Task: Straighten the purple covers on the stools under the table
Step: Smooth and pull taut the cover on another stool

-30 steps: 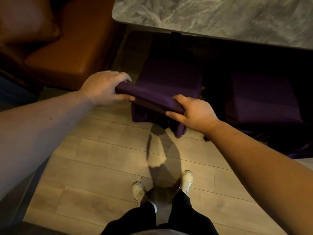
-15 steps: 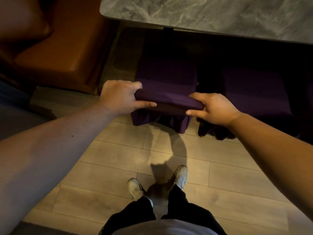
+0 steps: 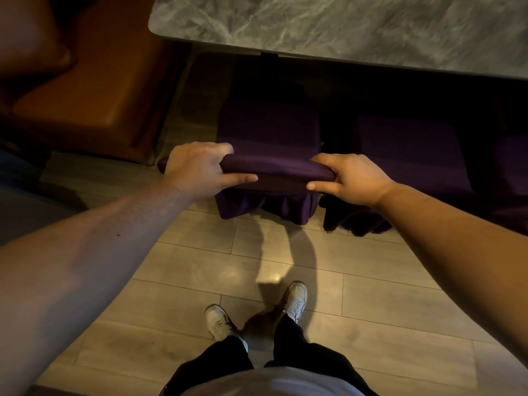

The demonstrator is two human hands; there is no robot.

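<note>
A stool with a purple cover stands partly under the grey marble table. Its near edge is bunched into a raised fold, and the skirt hangs in folds to the floor. My left hand grips the left end of that fold. My right hand grips the right end, thumb underneath. A second purple-covered stool stands to the right, deep in the table's shadow.
An orange-brown leather bench seat fills the upper left, close to the first stool. Light wood-plank floor lies in front. My white shoes and black trousers stand at the bottom centre.
Both hands have kept hold of the cover's near edge and shifted it from tilted to level, toward the stool's front. The stool now sits straighter in front of me.
</note>
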